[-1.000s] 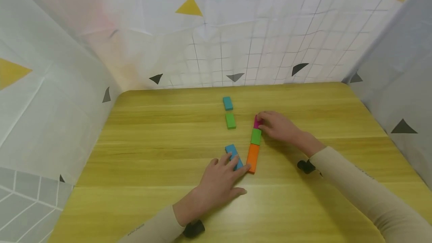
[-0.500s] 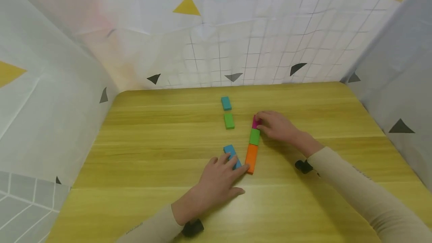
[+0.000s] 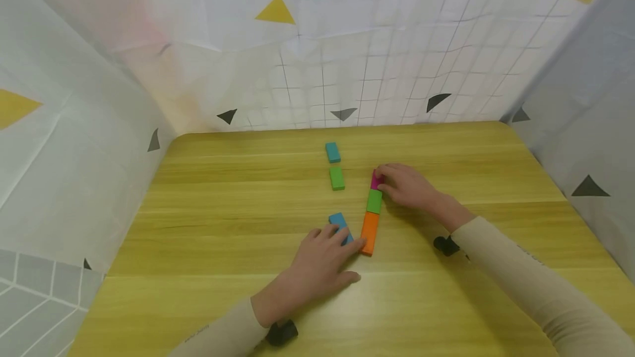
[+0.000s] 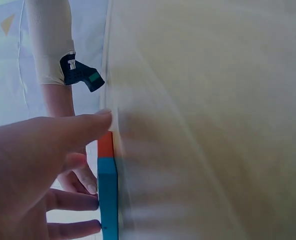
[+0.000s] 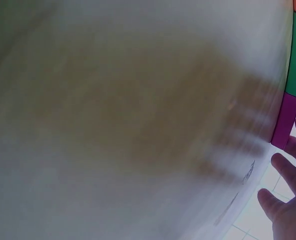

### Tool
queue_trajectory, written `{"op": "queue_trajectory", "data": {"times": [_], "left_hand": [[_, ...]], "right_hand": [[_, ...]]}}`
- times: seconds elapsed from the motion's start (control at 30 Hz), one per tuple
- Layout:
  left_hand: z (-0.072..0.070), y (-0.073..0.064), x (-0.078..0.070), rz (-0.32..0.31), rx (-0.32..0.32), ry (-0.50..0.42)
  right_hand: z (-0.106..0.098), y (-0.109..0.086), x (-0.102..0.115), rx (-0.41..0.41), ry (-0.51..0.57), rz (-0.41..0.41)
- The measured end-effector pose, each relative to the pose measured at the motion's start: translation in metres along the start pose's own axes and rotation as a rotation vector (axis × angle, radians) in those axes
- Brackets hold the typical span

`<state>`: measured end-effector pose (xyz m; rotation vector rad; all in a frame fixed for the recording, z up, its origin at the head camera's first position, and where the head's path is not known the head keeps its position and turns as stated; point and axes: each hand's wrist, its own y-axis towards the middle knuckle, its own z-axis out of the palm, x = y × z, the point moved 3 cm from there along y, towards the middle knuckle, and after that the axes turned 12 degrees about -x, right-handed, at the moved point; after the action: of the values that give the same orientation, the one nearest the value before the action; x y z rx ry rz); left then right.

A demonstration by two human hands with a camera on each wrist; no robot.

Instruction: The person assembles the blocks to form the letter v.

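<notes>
In the head view, a magenta block [image 3: 375, 180], a green block [image 3: 374, 201] and an orange block [image 3: 370, 233] lie end to end in a row. My right hand [image 3: 409, 186] holds the magenta block at the far end between thumb and forefinger. My left hand [image 3: 319, 260] has its fingers spread; some rest on a blue block [image 3: 338, 220], and the forefinger touches the orange block's near end. The left wrist view shows fingertips against the blue block [image 4: 107, 197]. In the right wrist view, fingers reach the magenta block's end [image 5: 286, 120].
Left of the row, a lighter green block [image 3: 337, 178] and a teal block [image 3: 333, 152] lie apart on the wooden table [image 3: 223, 203]. White patterned sheets [image 3: 198, 70] stand behind the table and along its sides. Dark wrist cameras [image 3: 446, 245] hang under both sleeves.
The head view has shifted very slightly. Both hands stay at the same blocks, with only a small movement of the left fingers over the blue block; the row keeps its place.
</notes>
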<state>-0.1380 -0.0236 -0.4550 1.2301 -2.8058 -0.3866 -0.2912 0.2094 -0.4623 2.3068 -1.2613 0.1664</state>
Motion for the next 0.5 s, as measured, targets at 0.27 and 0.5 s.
{"op": "queue_trajectory", "data": {"times": [0.27, 0.5], "left_hand": [[0.002, 0.003, 0.007, -0.022, -0.052, -0.085], [-0.003, 0.009, 0.013, -0.05, -0.076, -0.146]], "right_hand": [[0.001, -0.002, 0.001, -0.001, 0.017, 0.01], [0.0, -0.002, 0.001, 0.011, 0.022, 0.028]]}}
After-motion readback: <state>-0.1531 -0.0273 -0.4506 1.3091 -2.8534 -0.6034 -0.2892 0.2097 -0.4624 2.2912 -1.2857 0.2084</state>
